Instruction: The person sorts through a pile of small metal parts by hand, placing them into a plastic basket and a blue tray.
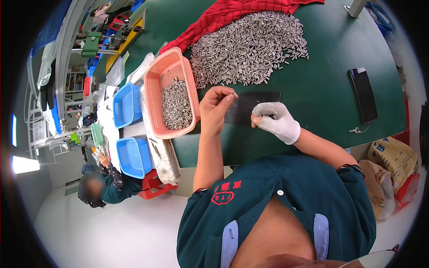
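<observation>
My bare left hand (pixel 215 109) is raised over the green table, thumb and forefinger pinched on a small metal pin (pixel 235 95) that shows only as a grey tip. My right hand (pixel 278 123) wears a white glove with bare fingertips. Its fingers curl together against the thumb, and whatever they may hold is hidden. A dark flat mat (pixel 243 109) lies under and between the two hands. Beyond them spreads a large heap of short metal pins (pixel 250 49). Just left of my left hand stands a pink basket (pixel 152 85) with more metal pins (pixel 176 105) inside.
A red checked cloth (pixel 210 20) borders the heap. Two blue baskets (pixel 126 105) stand farther left, near a seated co-worker (pixel 111 187). On the right lie a black phone (pixel 363 96) and a key (pixel 355 130). Sacks (pixel 389 156) stand beyond the table's right edge.
</observation>
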Tool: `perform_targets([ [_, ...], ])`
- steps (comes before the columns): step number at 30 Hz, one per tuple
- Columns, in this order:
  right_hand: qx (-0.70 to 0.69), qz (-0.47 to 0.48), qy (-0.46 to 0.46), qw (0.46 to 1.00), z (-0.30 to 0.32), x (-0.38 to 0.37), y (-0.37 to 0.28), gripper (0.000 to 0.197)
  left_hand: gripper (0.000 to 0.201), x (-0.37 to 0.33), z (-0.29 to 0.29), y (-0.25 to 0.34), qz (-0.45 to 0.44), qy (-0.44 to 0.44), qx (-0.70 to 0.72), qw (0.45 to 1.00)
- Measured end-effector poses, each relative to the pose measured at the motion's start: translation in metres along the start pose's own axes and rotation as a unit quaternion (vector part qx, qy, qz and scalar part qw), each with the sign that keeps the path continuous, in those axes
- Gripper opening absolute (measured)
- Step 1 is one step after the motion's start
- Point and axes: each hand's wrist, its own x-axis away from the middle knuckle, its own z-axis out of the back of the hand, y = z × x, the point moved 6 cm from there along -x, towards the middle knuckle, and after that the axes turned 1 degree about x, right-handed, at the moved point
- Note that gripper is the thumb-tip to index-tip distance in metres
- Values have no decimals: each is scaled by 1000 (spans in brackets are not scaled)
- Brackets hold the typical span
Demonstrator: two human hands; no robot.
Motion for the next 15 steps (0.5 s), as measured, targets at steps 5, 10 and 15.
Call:
perform_targets([
  [5, -7, -1, 12, 1000, 2, -1, 0, 14, 12, 2, -3, -1, 5, -4, 11, 1000],
  [10, -17, -12, 19, 1000, 3, -1, -2, 15, 11, 4, -2, -7, 24, 1, 30, 999],
  [15, -25, -18, 29, 999, 4, -1, -3, 15, 10, 6, -3, -13, 50, 5, 70, 996],
])
